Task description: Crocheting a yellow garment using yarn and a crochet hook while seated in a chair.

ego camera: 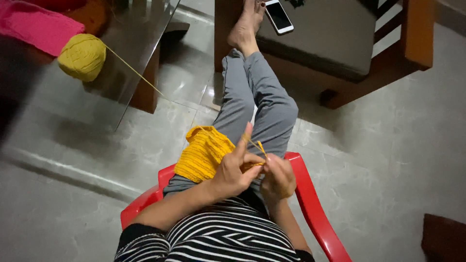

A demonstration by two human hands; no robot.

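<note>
The person sits in a red chair (310, 204), and everything here is placed around it. Over the lap, just above the chair seat, lies the yellow knit piece (203, 153), resting on the left thigh so its weight does not pull on the work. The left hand (235, 170) holds the piece at its right edge, thumb and lower fingers closed on it, while the index finger stands up straight with the yarn (133, 72) running over it, probably to keep the thread tight. The right hand (279, 177) is just beside the left, fingers curled closed near the same edge; it seems to pinch a hook or needle, but this is too small to tell. From the hands the yarn goes up and left, away from the chair, to a yellow ball (82, 56) on a glass table (126, 39). The legs stretch forward from the chair onto a brown seat (315, 34), where a phone (278, 16) lies beside the foot.
</note>
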